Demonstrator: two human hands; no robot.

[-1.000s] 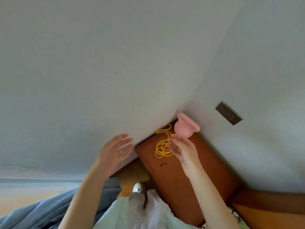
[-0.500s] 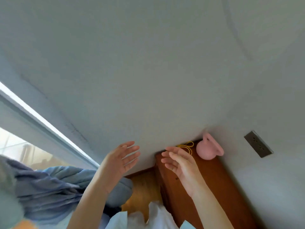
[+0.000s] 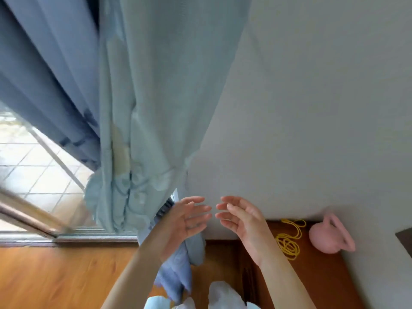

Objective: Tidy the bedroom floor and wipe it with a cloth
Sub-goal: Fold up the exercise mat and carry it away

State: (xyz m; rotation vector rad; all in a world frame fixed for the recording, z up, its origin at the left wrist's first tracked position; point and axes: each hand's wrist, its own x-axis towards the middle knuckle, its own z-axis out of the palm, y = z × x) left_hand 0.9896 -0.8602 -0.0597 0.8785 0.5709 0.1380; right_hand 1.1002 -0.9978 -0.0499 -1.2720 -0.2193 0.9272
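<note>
Hands raised palm to palm — left hand (image 3: 189, 219), right hand (image 3: 243, 221) — fingers spread, empty.

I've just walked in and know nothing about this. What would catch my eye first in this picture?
Two bare hands raised mid-frame, the left hand and right hand, fingers spread, almost touching and holding nothing. Behind them, pale blue curtains hang over the upper left, beside a bright window. At lower right, a pink kettlebell-shaped object and a yellow coiled cord sit on a reddish wooden cabinet.
</note>
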